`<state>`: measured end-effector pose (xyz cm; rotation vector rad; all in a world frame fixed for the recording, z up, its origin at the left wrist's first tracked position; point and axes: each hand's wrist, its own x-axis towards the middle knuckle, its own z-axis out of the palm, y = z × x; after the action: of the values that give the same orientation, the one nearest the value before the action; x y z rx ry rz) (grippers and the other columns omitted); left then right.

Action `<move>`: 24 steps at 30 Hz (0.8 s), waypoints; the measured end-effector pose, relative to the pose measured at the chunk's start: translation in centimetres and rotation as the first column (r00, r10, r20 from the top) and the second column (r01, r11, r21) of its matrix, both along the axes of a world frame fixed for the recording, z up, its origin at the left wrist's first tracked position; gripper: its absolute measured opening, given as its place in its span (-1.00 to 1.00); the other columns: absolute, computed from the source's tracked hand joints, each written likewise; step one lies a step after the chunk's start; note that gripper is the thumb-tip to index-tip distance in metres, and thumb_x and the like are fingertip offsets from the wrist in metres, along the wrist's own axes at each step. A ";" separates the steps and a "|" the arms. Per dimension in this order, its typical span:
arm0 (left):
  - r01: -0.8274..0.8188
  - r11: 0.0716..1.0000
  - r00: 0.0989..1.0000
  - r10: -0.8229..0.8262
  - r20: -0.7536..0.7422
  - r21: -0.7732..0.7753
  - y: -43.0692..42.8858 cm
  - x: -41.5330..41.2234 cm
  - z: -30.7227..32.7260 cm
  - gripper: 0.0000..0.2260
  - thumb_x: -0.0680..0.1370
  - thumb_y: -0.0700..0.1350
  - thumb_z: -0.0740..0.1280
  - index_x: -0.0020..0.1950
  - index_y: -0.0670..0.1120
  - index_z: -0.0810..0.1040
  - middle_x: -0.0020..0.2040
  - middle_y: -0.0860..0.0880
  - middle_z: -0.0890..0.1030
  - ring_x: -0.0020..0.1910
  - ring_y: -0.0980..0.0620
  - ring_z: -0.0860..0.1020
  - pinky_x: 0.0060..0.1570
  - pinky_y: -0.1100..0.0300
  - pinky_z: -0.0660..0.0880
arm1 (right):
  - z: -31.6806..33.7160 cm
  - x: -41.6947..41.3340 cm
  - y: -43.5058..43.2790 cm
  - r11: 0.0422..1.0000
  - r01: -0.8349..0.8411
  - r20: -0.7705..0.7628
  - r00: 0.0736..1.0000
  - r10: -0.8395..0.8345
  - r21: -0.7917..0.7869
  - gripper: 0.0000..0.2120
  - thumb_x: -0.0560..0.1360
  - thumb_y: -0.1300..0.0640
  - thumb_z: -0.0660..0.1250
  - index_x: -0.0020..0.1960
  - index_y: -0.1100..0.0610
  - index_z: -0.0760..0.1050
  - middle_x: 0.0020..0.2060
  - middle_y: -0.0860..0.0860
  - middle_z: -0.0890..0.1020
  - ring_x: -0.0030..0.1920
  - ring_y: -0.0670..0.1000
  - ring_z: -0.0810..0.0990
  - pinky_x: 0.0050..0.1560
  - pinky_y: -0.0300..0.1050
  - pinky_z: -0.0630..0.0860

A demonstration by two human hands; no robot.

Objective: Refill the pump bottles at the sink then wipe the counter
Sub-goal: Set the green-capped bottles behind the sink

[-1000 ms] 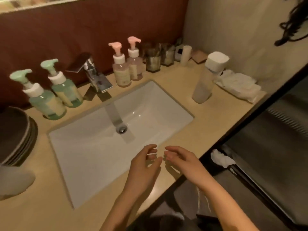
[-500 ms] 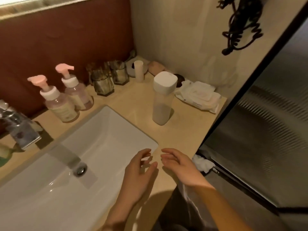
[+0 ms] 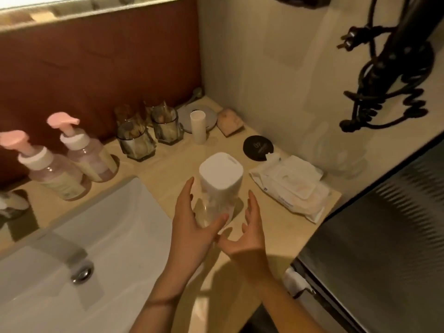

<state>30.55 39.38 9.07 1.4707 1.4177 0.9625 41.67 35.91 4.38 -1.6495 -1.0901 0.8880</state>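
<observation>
Tall translucent refill bottle with a white square cap (image 3: 217,188) stands upright on the beige stone bench (image 3: 168,169), just right of the white sink basin (image 3: 120,224) and near a flat white pack of wipes (image 3: 293,186).

Left grip (image 3: 192,227) is cupped about the bottle's lower body. The fingers are held fairly straight along the left side and the thumb is laid across the front, so it is not closed tight. Contact is likely, but it cannot be confirmed. Right grip (image 3: 247,234) is spread and holds nothing, just beside the bottle's right side.

Two clear pump bottles with pink heads (image 3: 72,169) are set well to the left, against the dark red wall.

Handling, as judged:
- The body is taken for smooth, thin plastic — stiff enough to lift, but likely to flex if squeezed.
- The fill level cannot be read, so the weight is unknown; the broad cap may make the bottle top-heavy.
- Wet surfaces near the basin would make it slippery.
- A hold at mid-body under the cap is advised, with the second grip kept for the cap — the cap alone is not to be trusted for lifting.
</observation>
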 end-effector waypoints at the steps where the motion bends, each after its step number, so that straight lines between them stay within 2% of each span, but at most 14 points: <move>1: -0.040 0.999 0.999 0.040 0.004 0.009 0.5 0.7 -0.1 -0.15 0.35 -0.05 0.53 0.50 0.12 0.13 0.49 0.16 0.21 0.42 0.12 0.24 0.35 0.04 0.31 | 0.1 0.3 0.9 0.999 -0.030 0.019 0.999 0.030 0.018 -0.03 0.16 -0.20 0.45 0.42 -0.30 -0.03 0.37 -0.25 0.23 0.43 -0.12 0.22 0.38 -0.08 0.28; 3: -0.145 0.989 0.989 0.146 0.033 -0.026 1.7 1.8 -0.3 -0.13 0.30 -0.06 0.57 0.48 0.14 0.15 0.44 0.19 0.28 0.38 0.16 0.29 0.27 0.17 0.36 | -0.6 1.0 2.7 0.993 -0.111 -0.003 0.994 0.111 0.027 -0.04 0.18 -0.11 0.46 0.46 -0.21 0.03 0.38 -0.17 0.27 0.42 -0.08 0.24 0.37 -0.01 0.32; 5: -0.087 0.994 0.994 0.091 0.064 -0.063 1.5 2.2 -0.2 -0.18 0.26 -0.02 0.59 0.38 0.24 0.21 0.30 0.31 0.36 0.25 0.27 0.39 0.09 0.44 0.39 | -1.1 1.2 2.8 0.992 -0.124 0.031 0.992 0.124 0.000 -0.06 0.19 0.01 0.44 0.47 -0.15 0.06 0.39 -0.10 0.29 0.40 -0.08 0.27 0.37 -0.02 0.34; 6: -0.127 0.989 0.990 0.131 0.054 -0.075 2.0 2.4 -0.2 -0.22 0.23 0.05 0.59 0.31 0.30 0.22 0.24 0.35 0.39 0.19 0.35 0.42 -0.01 0.51 0.40 | -0.9 1.6 3.9 0.979 -0.203 0.029 0.979 0.203 -0.003 -0.11 0.20 0.06 0.41 0.45 -0.16 0.11 0.37 -0.07 0.32 0.37 -0.10 0.31 0.35 -0.08 0.35; 8: -0.147 0.985 0.988 0.150 0.029 -0.093 2.4 2.7 -0.3 -0.28 0.20 0.16 0.54 0.25 0.31 0.25 0.20 0.32 0.44 0.15 0.41 0.42 -0.07 0.55 0.40 | -0.3 1.6 5.3 0.971 -0.239 -0.069 0.969 0.239 -0.002 -0.36 0.29 0.14 0.39 0.31 -0.16 0.30 0.25 0.00 0.47 0.23 -0.07 0.47 0.25 -0.10 0.45; 9: -0.161 0.982 0.986 0.164 0.029 -0.097 2.6 2.7 -0.2 -0.31 0.23 0.11 0.55 0.24 0.28 0.26 0.19 0.30 0.45 0.15 0.41 0.42 -0.07 0.55 0.40 | 0.6 1.3 6.3 0.966 -0.259 -0.090 0.962 0.258 -0.006 -0.60 0.41 0.16 0.33 0.20 -0.12 0.42 0.14 0.04 0.57 0.10 -0.02 0.56 0.13 -0.05 0.53; 10: -0.181 0.979 0.982 0.185 0.033 -0.097 2.8 2.5 -0.4 -0.34 0.27 0.02 0.56 0.23 0.26 0.26 0.19 0.29 0.45 0.16 0.39 0.41 -0.07 0.55 0.39 | 1.2 0.7 7.0 0.965 -0.261 -0.230 0.940 0.251 -0.012 -0.77 0.53 0.17 0.19 0.09 -0.07 0.49 0.00 0.04 0.64 -0.03 0.02 0.61 -0.02 -0.05 0.59; 11: -0.211 0.974 0.977 0.213 0.022 -0.088 3.1 2.2 -0.6 -0.36 0.31 -0.04 0.55 0.22 0.25 0.26 0.17 0.30 0.44 0.15 0.40 0.41 -0.08 0.55 0.39 | 0.8 0.5 7.5 0.956 -0.294 -0.280 0.918 0.282 -0.004 -0.76 0.58 0.18 0.09 0.03 -0.02 0.51 -0.11 0.02 0.67 -0.11 0.04 0.62 -0.12 -0.06 0.58; 13: -0.253 0.966 0.967 0.253 -0.008 -0.058 3.7 1.5 -0.6 -0.39 0.30 -0.02 0.51 0.18 0.28 0.24 0.16 0.32 0.42 0.14 0.44 0.39 -0.08 0.53 0.40 | 0.0 -0.1 8.5 0.915 -0.400 -0.084 0.914 0.396 -0.043 -0.82 0.57 0.20 0.16 0.08 0.04 0.48 -0.12 0.00 0.65 -0.07 0.06 0.60 -0.12 -0.12 0.50; 14: -0.272 0.961 0.962 0.271 -0.017 -0.048 4.1 0.8 -0.6 -0.41 0.28 0.02 0.48 0.17 0.30 0.23 0.16 0.32 0.41 0.14 0.44 0.39 -0.08 0.52 0.41 | -0.5 -0.6 9.1 0.895 -0.442 -0.004 0.897 0.442 -0.055 -0.78 0.52 0.21 0.25 0.14 0.01 0.42 -0.06 -0.04 0.60 0.00 0.03 0.57 -0.09 -0.18 0.46; 16: -0.305 0.951 0.952 0.304 -0.028 -0.046 5.2 -0.5 -0.7 -0.40 0.26 0.09 0.45 0.17 0.34 0.22 0.17 0.33 0.40 0.16 0.40 0.39 -0.08 0.51 0.42 | -1.1 -2.1 10.8 0.890 -0.450 -0.009 0.893 0.451 -0.079 -0.52 0.40 0.23 0.42 0.17 -0.11 0.30 -0.02 -0.21 0.49 0.04 -0.11 0.53 -0.04 -0.32 0.43; 19: -0.330 0.944 0.944 0.330 -0.016 -0.013 7.0 -2.7 -0.9 -0.38 0.26 0.19 0.43 0.21 0.35 0.20 0.18 0.39 0.38 0.14 0.52 0.35 -0.03 0.49 0.43 | -0.1 -4.3 13.5 0.873 -0.481 -0.084 0.876 0.475 -0.080 -0.40 0.31 0.21 0.50 0.16 -0.14 0.27 0.05 -0.17 0.51 0.05 -0.12 0.53 0.04 -0.24 0.51; 21: -0.324 0.946 0.946 0.324 -0.003 -0.002 8.4 -3.9 -1.1 -0.39 0.35 0.05 0.48 0.24 0.32 0.21 0.20 0.36 0.38 0.13 0.54 0.34 0.06 0.45 0.43 | -0.5 -5.6 15.0 0.871 -0.485 -0.073 0.874 0.481 -0.072 -0.41 0.31 0.21 0.49 0.15 -0.14 0.25 0.10 -0.10 0.51 0.08 -0.07 0.53 0.09 -0.12 0.53; 24: -0.310 0.951 0.950 0.310 -0.020 0.011 10.7 -5.7 -1.5 -0.39 0.44 -0.17 0.46 0.26 0.28 0.20 0.23 0.28 0.40 0.14 0.46 0.36 0.03 0.58 0.33 | -1.3 -7.5 17.3 0.885 -0.462 -0.010 0.887 0.462 -0.063 -0.40 0.29 0.10 0.45 0.15 -0.22 0.19 0.13 -0.11 0.46 0.14 -0.03 0.51 0.13 0.01 0.53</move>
<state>24.87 50.07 7.59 1.2881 1.6968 1.1466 34.15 53.24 3.07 -1.4616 -1.5087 1.2331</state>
